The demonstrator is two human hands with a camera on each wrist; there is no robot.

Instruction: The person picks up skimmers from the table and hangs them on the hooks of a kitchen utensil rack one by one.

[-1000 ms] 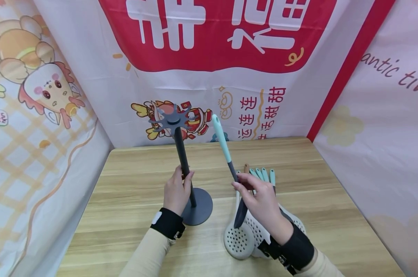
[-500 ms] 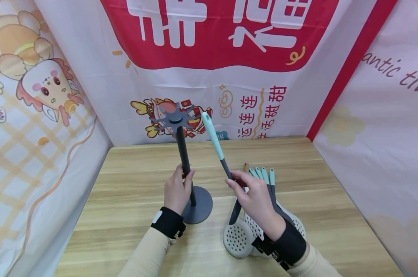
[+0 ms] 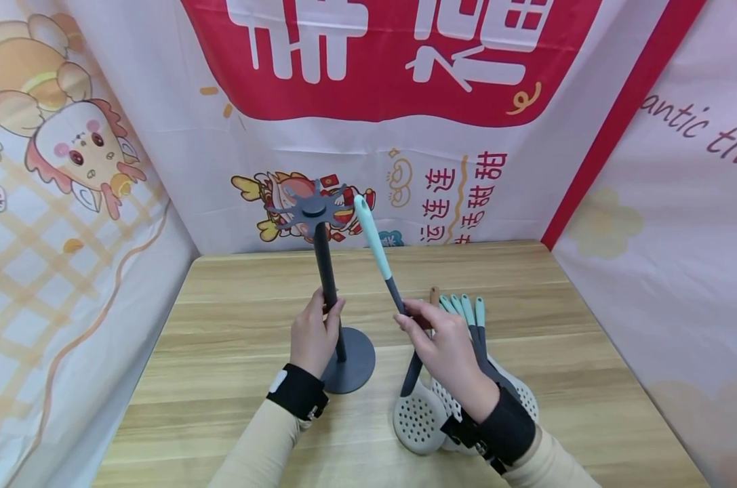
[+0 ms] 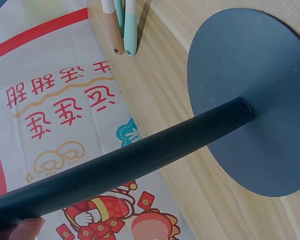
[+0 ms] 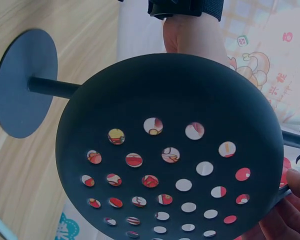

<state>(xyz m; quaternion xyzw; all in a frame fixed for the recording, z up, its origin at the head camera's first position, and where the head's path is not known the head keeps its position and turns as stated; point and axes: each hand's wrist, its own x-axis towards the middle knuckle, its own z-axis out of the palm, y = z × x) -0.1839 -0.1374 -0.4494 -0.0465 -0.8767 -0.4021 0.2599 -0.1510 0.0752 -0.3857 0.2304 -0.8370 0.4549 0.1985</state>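
My left hand [image 3: 310, 335] grips the black pole [image 3: 324, 268] of a utensil stand, whose round base [image 3: 359, 359] is on the table. A ring of hooks [image 3: 313, 209] fans out from its top. In the left wrist view, fingertips [image 4: 27, 229] show under the pole. My right hand [image 3: 444, 349] pinches the dark shaft of a skimmer [image 3: 374, 237], its teal handle pointing up beside the hooks. Edge-on in the head view, the skimmer's dark perforated head [image 5: 170, 95] fills much of the right wrist view.
Below and right of my right hand lie several utensils on the wooden table [image 3: 222, 325]. Among them are a light grey perforated skimmer [image 3: 420, 423], several teal handles [image 3: 468, 308] and one brown-tipped handle [image 3: 434, 295]. A printed cloth [image 3: 319, 142] hangs behind the table.
My right hand has moved left with the skimmer, bringing its handle tip close to the stand's hooks. My left hand keeps its grip on the pole.
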